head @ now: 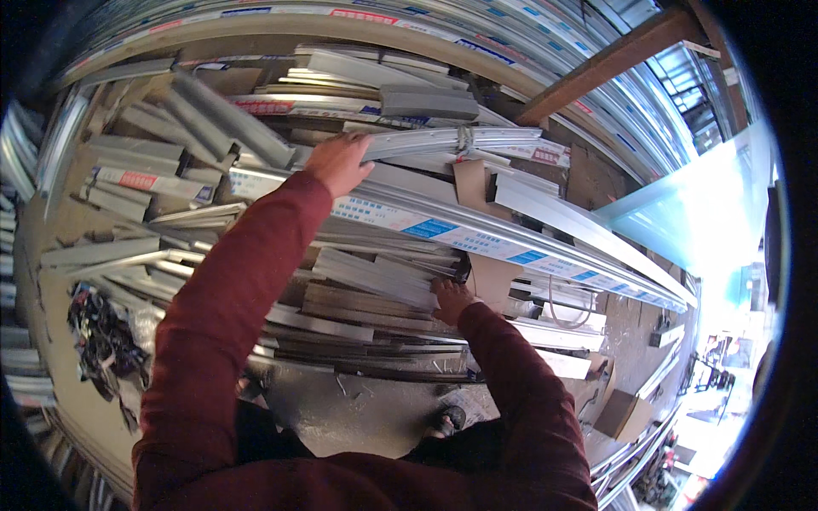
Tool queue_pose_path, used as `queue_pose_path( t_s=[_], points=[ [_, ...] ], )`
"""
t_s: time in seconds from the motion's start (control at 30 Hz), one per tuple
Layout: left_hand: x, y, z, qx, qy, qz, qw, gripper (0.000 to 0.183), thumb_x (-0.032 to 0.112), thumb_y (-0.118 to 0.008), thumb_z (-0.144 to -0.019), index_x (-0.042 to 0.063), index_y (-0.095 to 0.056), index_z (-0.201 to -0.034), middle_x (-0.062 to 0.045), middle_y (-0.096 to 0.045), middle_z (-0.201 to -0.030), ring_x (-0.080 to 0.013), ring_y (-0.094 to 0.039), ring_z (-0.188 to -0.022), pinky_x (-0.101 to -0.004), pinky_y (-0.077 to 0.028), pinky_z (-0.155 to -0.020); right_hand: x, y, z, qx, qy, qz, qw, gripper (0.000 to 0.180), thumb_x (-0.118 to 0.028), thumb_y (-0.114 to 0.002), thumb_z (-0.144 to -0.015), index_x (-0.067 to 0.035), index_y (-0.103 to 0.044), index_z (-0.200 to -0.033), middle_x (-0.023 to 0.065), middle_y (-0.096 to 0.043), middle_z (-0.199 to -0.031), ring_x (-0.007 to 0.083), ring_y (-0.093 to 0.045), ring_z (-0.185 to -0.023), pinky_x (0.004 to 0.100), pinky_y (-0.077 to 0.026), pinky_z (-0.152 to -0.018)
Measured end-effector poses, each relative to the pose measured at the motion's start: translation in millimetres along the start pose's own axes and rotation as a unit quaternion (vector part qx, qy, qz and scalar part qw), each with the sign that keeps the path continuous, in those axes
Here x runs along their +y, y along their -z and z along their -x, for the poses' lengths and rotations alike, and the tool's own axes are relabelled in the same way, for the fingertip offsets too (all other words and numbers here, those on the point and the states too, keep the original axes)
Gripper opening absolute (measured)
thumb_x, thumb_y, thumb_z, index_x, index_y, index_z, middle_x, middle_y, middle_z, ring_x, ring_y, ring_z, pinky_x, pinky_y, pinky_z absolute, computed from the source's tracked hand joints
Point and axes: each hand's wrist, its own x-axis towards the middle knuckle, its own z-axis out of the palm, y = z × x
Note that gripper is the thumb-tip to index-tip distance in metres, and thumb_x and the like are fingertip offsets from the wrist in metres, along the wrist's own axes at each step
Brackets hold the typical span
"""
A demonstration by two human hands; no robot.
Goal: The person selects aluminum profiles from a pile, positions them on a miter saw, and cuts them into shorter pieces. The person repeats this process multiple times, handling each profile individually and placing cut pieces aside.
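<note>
My left hand [339,163] is at the left end of a bundle of light metal strips [428,142], fingers over the top and thumb along the near side. A tie wraps the bundle near its right end. Below it runs a long metal profile [505,239] with blue-and-white printed film. My right hand [454,300] rests lower down, fingers apart, against the right end of a short grey profile [383,278]. Its fingertips are partly in shade. A brown cardboard piece [492,281] lies just right of that hand.
Short profile offcuts [134,185] are heaped at the left, beside a dark tangled pile [105,338]. Long stacked profiles [447,38] run across the far side. A rusty beam [607,67] slants at upper right, above a bright translucent sheet [696,198]. A cardboard box [623,415] stands lower right.
</note>
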Motion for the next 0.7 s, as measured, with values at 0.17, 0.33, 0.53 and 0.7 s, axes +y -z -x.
queue_pose_path(
  t_s=[0.17, 0.33, 0.53, 0.7],
  points=[
    [-7, -66, -70, -0.071, 0.022, -0.088, 0.993, 0.076, 0.029, -0.081, -0.08, 0.003, -0.047, -0.144, -0.017, -0.065, -0.129, -0.0374, -0.062, -0.12, -0.0497, -0.047, -0.102, -7, 0, 5, 0.036, -0.032, -0.034, 0.998, 0.074, -0.033, -0.078, -0.083, -0.002, -0.043, -0.14, 0.0221, -0.058, -0.129, 0.0391, -0.057, -0.124, 0.0501, -0.044, -0.105],
    [-17, -94, -87, -0.086, -0.001, -0.129, 0.988, 0.065, 0.025, -0.079, -0.08, 0.006, -0.053, -0.136, -0.019, -0.066, -0.122, -0.0368, -0.065, -0.112, -0.049, -0.051, -0.095, -8, -10, 5, 0.064, -0.052, -0.075, 0.994, 0.068, -0.03, -0.083, -0.076, -0.007, -0.048, -0.13, 0.0204, -0.058, -0.123, 0.0405, -0.057, -0.122, 0.0508, -0.042, -0.106],
    [-3, -54, -85, -0.002, -0.06, -0.03, 0.998, 0.032, 0.011, -0.067, -0.08, 0.003, -0.062, -0.111, -0.022, -0.071, -0.102, -0.0395, -0.071, -0.093, -0.0461, -0.058, -0.081, -14, -13, 7, 0.083, -0.075, -0.095, 0.989, 0.068, -0.028, -0.082, -0.077, -0.009, -0.046, -0.133, 0.0195, -0.057, -0.125, 0.0395, -0.056, -0.124, 0.05, -0.042, -0.107],
    [13, 0, -46, -0.138, 0.003, 0.149, 0.979, 0.049, 0.025, -0.071, -0.083, -0.001, -0.06, -0.124, -0.02, -0.072, -0.106, -0.0316, -0.072, -0.089, -0.0424, -0.058, -0.079, -15, -8, 7, 0.065, -0.089, -0.092, 0.99, 0.072, -0.028, -0.082, -0.078, -0.009, -0.045, -0.136, 0.02, -0.057, -0.128, 0.0401, -0.055, -0.127, 0.0499, -0.042, -0.108]
  ],
)
